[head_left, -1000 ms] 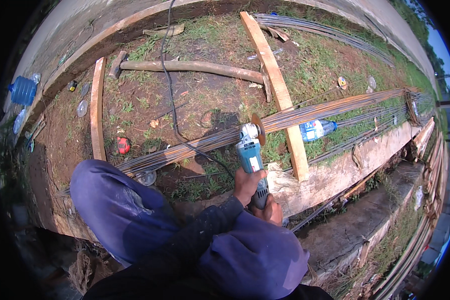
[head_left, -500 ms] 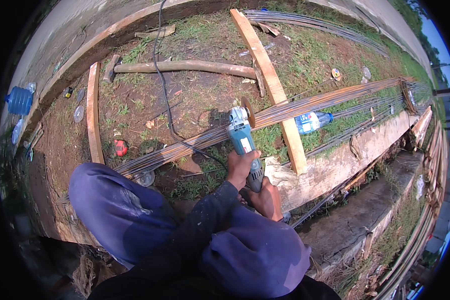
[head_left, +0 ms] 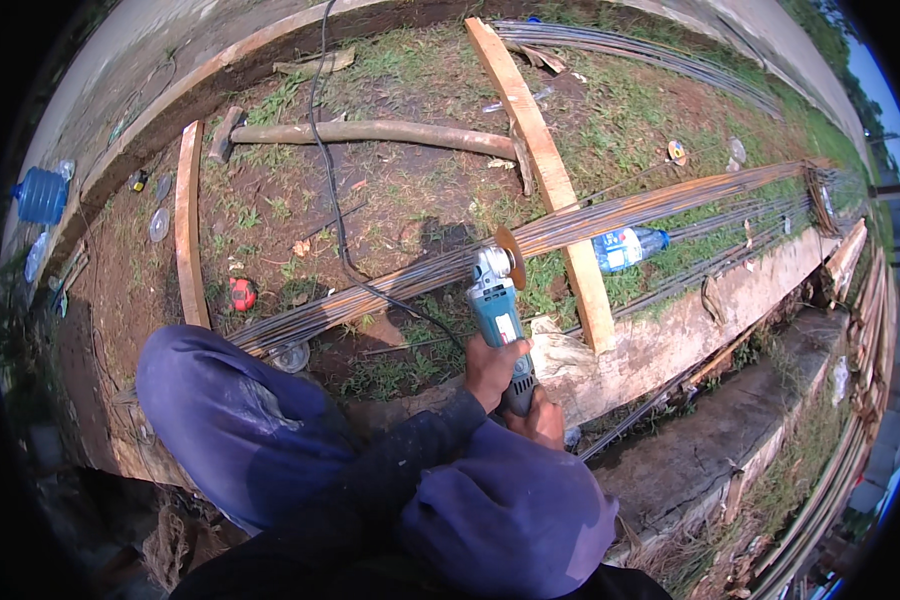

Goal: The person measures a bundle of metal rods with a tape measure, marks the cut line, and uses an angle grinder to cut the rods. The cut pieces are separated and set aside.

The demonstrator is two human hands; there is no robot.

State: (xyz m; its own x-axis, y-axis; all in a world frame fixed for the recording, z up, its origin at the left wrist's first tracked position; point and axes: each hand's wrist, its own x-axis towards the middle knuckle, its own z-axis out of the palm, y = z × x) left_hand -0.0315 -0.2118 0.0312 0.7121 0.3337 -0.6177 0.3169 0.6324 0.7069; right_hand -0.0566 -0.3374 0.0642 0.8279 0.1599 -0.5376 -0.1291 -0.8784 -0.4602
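Ground: bare soil and patchy grass, being bordered by a concrete kerb (head_left: 670, 345) on the near side. Rebar bundle (head_left: 390, 290) is being laid across the ground, resting over a slanted wooden plank (head_left: 545, 175). Beyond the bundle: a pickaxe (head_left: 370, 132) and a black cable (head_left: 328, 170). Just beside the plank: a plastic bottle (head_left: 625, 247). Angle grinder (head_left: 498, 310) is being gripped by both hands, its disc being held at the bundle; left hand (head_left: 490, 368) is wrapped round the body, right hand (head_left: 542, 420) closed on the rear handle.
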